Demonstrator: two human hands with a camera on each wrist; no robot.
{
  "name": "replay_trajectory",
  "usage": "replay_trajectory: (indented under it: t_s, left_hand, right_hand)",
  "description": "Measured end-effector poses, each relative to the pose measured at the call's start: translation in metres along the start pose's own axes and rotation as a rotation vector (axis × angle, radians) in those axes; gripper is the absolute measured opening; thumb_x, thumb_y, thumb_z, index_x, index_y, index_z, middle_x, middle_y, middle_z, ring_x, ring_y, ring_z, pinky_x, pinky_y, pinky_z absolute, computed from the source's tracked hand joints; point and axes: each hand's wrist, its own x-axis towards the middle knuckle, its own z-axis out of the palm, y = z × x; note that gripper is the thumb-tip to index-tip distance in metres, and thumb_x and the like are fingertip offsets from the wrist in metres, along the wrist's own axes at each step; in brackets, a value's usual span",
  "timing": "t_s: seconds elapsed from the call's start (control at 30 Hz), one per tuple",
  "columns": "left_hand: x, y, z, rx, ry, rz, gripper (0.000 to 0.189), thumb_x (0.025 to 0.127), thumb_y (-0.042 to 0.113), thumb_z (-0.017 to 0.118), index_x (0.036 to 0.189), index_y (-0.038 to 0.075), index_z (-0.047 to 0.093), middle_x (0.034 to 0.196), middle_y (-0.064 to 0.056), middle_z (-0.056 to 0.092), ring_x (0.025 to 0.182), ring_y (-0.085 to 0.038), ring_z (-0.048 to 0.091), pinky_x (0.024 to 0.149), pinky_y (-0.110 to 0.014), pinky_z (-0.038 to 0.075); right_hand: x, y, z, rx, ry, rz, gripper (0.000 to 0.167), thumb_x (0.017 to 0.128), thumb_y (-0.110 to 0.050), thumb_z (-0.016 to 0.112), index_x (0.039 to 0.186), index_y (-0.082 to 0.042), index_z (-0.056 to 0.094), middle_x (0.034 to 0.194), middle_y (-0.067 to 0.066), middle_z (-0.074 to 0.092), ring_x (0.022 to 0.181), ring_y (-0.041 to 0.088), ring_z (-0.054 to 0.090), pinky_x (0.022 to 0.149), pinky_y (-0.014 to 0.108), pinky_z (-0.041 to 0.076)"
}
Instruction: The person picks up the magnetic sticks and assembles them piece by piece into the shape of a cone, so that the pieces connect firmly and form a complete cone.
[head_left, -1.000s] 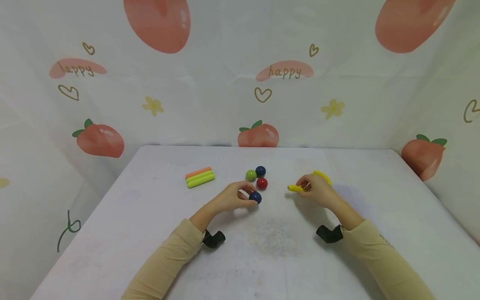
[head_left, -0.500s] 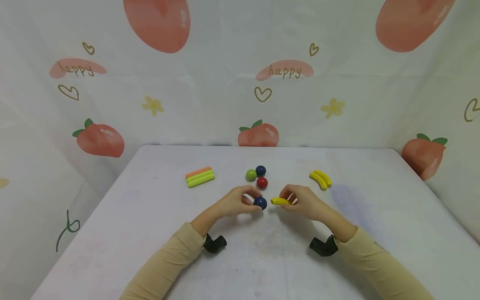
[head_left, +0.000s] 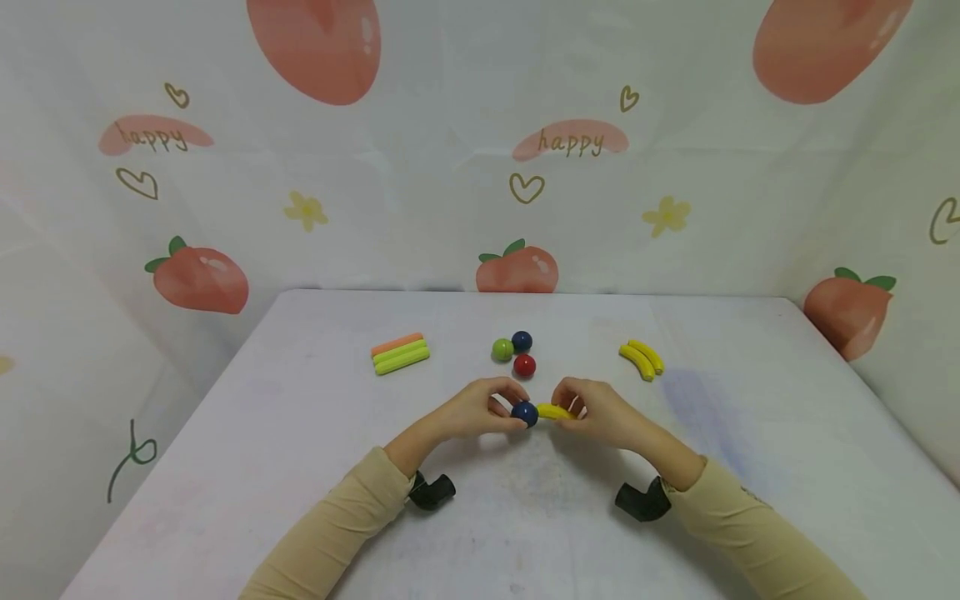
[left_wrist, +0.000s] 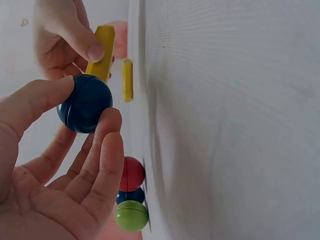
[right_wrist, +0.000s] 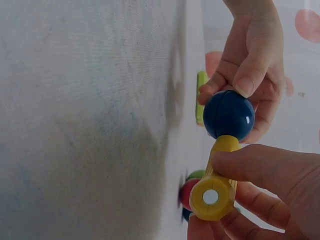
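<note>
Below the head view's centre, the curved yellow rod [head_left: 553, 412] that the right hand [head_left: 604, 414] is pinching is closing the earlier gap and touching the glossy dark-blue ball [head_left: 524, 414] that the left hand [head_left: 477, 409] is pinching, so approach is seemingly becoming contact.

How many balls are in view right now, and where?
4: one blue ball in the left hand; farther back, clustered on the table, a green ball, a second blue ball and a red ball. None appears hidden.
</note>
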Motion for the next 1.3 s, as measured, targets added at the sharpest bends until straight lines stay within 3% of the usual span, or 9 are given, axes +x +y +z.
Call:
replay_trajectory:
  t_s: [0.47, 0.7, 0.93, 1.07, 1.3]
  left_hand:
    - [0.005, 0.002, 0.004, 0.058, -0.022, 0.033, 0.031, 0.085, 0.011, 0.064, 0.115, 0.006, 0.058, 0.114, -0.014, 0.060, 0.082, -0.012, 0.058, 0.076, -0.018, 0.051]
    - [0.009, 0.004, 0.009, 0.055, -0.031, 0.057, 0.031, 0.086, 0.010, 0.061, 0.117, 0.005, 0.057, 0.116, -0.015, 0.060, 0.087, -0.015, 0.058, 0.080, -0.021, 0.051]
    - [0.012, 0.002, 0.014, -0.017, 0.005, 0.006, 0.037, 0.088, 0.012, 0.062, 0.120, 0.000, 0.047, 0.116, -0.017, 0.058, 0.096, -0.022, 0.064, 0.082, -0.026, 0.054]
    - [0.011, 0.003, 0.014, -0.053, -0.012, -0.029, 0.038, 0.089, 0.016, 0.061, 0.120, 0.000, 0.045, 0.116, -0.017, 0.058, 0.099, -0.024, 0.064, 0.081, -0.028, 0.055]
    - [0.006, 0.002, 0.011, 0.017, -0.076, -0.073, 0.040, 0.086, 0.022, 0.066, 0.117, 0.003, 0.048, 0.102, -0.010, 0.065, 0.078, -0.012, 0.060, 0.072, -0.020, 0.050]
  right_hand:
    - [-0.001, 0.004, 0.013, 0.059, -0.090, -0.010, 0.022, 0.085, -0.019, 0.066, 0.099, -0.004, 0.057, 0.081, 0.004, 0.060, 0.069, 0.009, 0.052, 0.062, 0.018, 0.046]
    - [0.000, 0.002, 0.020, 0.246, -0.147, 0.069, 0.035, 0.088, -0.021, 0.063, 0.112, 0.000, 0.048, 0.078, 0.007, 0.062, 0.061, 0.013, 0.060, 0.058, 0.023, 0.052]
    - [-0.001, 0.002, 0.023, 0.343, -0.150, 0.100, 0.042, 0.092, -0.024, 0.059, 0.119, 0.000, 0.037, 0.075, 0.010, 0.067, 0.060, 0.016, 0.064, 0.060, 0.027, 0.055]
    - [0.000, 0.002, 0.022, 0.341, -0.140, 0.117, 0.043, 0.092, -0.027, 0.058, 0.117, 0.000, 0.037, 0.073, 0.011, 0.067, 0.057, 0.016, 0.063, 0.058, 0.028, 0.055]
    - [-0.001, 0.005, 0.017, 0.302, -0.084, 0.193, 0.046, 0.091, -0.032, 0.060, 0.115, 0.000, 0.036, 0.074, 0.009, 0.069, 0.055, 0.015, 0.060, 0.057, 0.028, 0.053]
